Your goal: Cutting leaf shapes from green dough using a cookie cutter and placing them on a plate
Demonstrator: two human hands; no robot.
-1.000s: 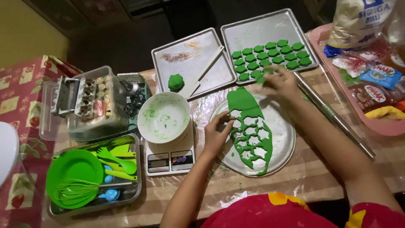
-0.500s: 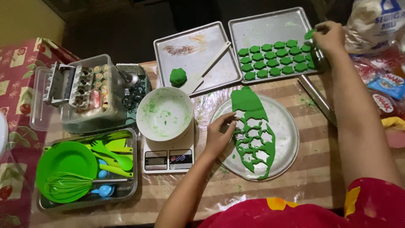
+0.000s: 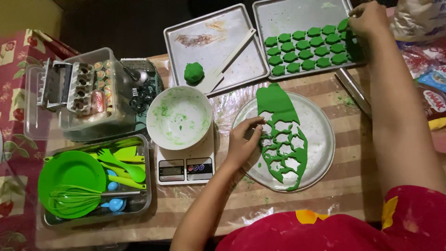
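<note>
A rolled sheet of green dough [image 3: 278, 111] with several star-shaped holes lies on a round metal tray [image 3: 320, 135]. My left hand [image 3: 244, 142] rests at the sheet's left edge, thumb and fingertips touching the dough. My right hand [image 3: 369, 18] reaches to the far right end of a rectangular baking tray [image 3: 302, 11]. It pinches a green cut-out piece [image 3: 344, 24] beside rows of several green dough cut-outs [image 3: 306, 51].
A second baking tray [image 3: 209, 32] holds a green dough ball [image 3: 193, 73] and a white spatula [image 3: 227, 60]. A white bowl [image 3: 179, 117] sits on a kitchen scale [image 3: 186, 169]. At left are a tray of green utensils [image 3: 93, 181] and a clear box [image 3: 88, 93]. A metal rolling pin [image 3: 353, 90] and packets lie right.
My right hand has moved from the round tray up to the far right end of the baking tray. My left hand has stayed at the dough sheet's edge.
</note>
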